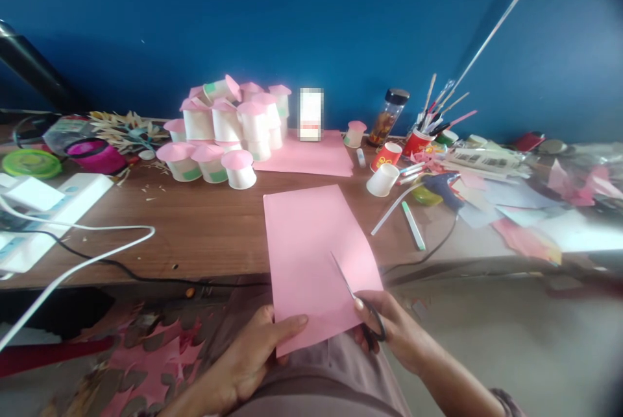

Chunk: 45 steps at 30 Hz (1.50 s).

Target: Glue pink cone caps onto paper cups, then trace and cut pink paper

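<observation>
A sheet of pink paper extends over the table's front edge, its near end above my lap. My left hand grips the sheet's lower left corner, thumb on top and fingers beneath. At the lower right side, my right hand holds dark-handled scissors, fingers wrapped round the handles. One blade lies across the top of the paper, pointing up and left; the other is hidden, apparently under the sheet.
White paper cups with pink tops are stacked at the back left, beside more pink sheets. A power strip with cables lies left. Right are a glue gun, marker and red cups. Pink offcuts lie below.
</observation>
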Available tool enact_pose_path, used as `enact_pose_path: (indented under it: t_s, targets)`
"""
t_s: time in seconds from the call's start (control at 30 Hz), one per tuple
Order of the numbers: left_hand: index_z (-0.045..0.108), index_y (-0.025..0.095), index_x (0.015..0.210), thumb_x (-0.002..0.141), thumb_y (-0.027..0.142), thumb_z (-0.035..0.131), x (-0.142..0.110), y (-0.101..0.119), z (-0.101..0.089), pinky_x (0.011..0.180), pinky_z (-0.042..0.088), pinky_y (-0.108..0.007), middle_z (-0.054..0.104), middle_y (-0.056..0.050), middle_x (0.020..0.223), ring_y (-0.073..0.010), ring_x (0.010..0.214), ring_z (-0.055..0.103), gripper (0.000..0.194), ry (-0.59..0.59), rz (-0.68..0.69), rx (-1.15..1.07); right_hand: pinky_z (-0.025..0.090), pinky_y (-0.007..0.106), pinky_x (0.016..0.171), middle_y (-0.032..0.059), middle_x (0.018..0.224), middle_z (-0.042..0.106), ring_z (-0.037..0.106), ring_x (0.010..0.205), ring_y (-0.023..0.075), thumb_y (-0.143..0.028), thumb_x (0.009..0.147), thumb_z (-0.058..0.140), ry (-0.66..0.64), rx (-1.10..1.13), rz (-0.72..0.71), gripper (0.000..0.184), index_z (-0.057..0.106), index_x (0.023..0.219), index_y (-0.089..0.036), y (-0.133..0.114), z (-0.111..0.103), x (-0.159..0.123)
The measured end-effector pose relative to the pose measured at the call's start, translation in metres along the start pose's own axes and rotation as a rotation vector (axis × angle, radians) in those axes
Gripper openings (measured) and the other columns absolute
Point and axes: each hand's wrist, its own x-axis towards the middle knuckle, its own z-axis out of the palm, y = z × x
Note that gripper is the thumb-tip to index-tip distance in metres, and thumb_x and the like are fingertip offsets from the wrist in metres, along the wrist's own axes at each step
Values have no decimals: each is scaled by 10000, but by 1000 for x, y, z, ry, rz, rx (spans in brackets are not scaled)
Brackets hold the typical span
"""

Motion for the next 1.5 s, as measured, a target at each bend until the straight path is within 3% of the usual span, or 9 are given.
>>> enact_pose_path:
  t_s: [0.27,0.53,0.73,1.0,1.2,1.5]
  targets:
    - [702,95,949,619,397,786,-1,1,2,619,458,-277,706,-88,769,-193,677,623,455,63,-16,-7,307,172,402,-6,502,532,451,417,61,-640,813,511,23,12,-9,531,523,636,-139,-5,4,-1]
    - [698,107,948,636,392,776,1,0,0,648,479,-288,703,-70,744,-196,676,630,430,115,-11,22,282,161,368,-21,515,518,463,415,62,-654,772,560,66,11,48,516,502,668,-152,7,5,3]
    - [695,91,1040,696,362,742,-4,5,-1,805,477,-357,720,-123,911,-248,812,650,440,-45,60,12,310,157,387,7,570,556,517,460,77,-634,815,520,11,16,34,513,542,714,-131,-2,1,3]
    - [694,104,1079,745,328,707,-10,11,5,871,453,-382,718,-136,971,-267,885,654,403,-160,74,41,281,179,388,-50,509,402,357,438,62,-632,818,516,28,-6,-21,514,528,644,-149,-9,1,10]
    - [703,108,1066,722,320,727,-12,16,8,923,434,-422,721,-134,968,-280,894,658,405,-158,32,53,332,219,465,-25,555,420,392,516,102,-648,803,520,98,-30,-24,514,561,654,-157,-8,3,10]
    - [676,128,1127,745,291,709,-6,9,7,958,414,-409,703,-132,1044,-272,954,645,416,-203,65,4,272,225,535,-25,605,373,318,593,102,-669,807,485,120,-94,-61,542,520,662,-148,-8,6,16]
